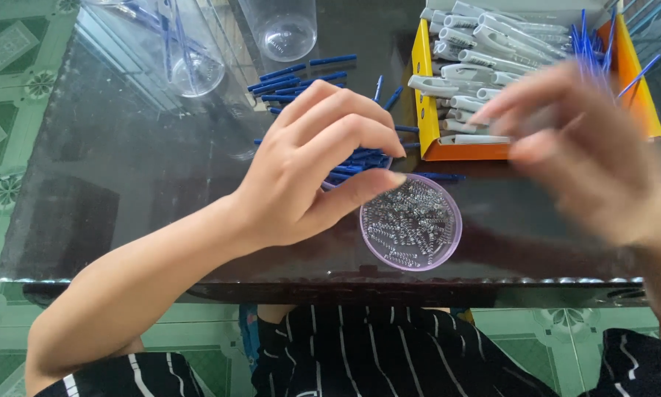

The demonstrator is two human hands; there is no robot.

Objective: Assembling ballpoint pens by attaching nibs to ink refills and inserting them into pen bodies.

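My left hand hovers over a scatter of short blue pen pieces on the dark glass table. Its fingers curl down onto the pieces and hide what is under them. The thumb reaches over the rim of a round purple dish full of small metal springs. My right hand is blurred by motion, its fingers pointing left at a yellow and orange box. The box holds white pen barrels and thin blue refills. Whether the right hand holds anything is unclear.
Two clear plastic cups stand at the back of the table, the left one with thin blue rods in it. The table's front edge runs just below the dish, with green patterned floor tiles to the left.
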